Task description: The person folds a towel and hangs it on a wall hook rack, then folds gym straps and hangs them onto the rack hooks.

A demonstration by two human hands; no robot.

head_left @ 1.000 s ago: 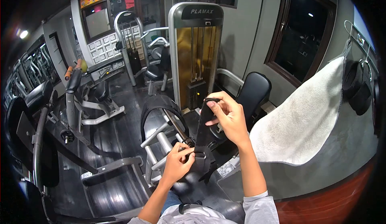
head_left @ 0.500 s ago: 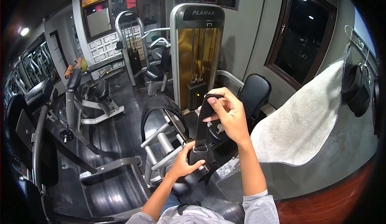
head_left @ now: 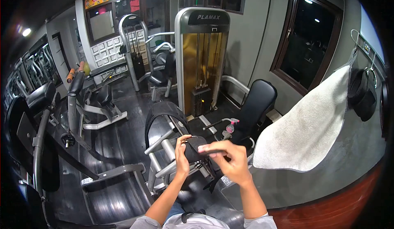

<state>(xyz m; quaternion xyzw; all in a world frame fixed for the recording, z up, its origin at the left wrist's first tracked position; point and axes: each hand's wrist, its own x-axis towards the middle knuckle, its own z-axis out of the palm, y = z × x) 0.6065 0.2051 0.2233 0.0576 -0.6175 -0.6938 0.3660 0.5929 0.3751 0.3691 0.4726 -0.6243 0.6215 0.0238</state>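
Note:
A black ankle strap (head_left: 196, 143) is between my two hands, low in front of me. My left hand (head_left: 182, 156) cups its left side, with the fingers curled over the top edge. At the right, my right hand (head_left: 232, 160) is closed on the strap's end, the fingers laid flat above the thumb. The metal ring seen on the strap earlier is hard to make out now. Just behind the hands are the silver frame of a machine (head_left: 167, 149) and its black curved pad (head_left: 166, 110).
A weight-stack machine (head_left: 207, 19) stands ahead, with a black seat back (head_left: 259, 101) and a spray bottle (head_left: 231, 126) beside it. A white towel (head_left: 305, 122) and black straps (head_left: 363, 95) hang on the right wall. More machines (head_left: 108, 105) stand on the left.
My right hand has come down from above, and the strap end, pulled up tall before, is now folded low near the cuff. My left hand has shifted slightly left and up.

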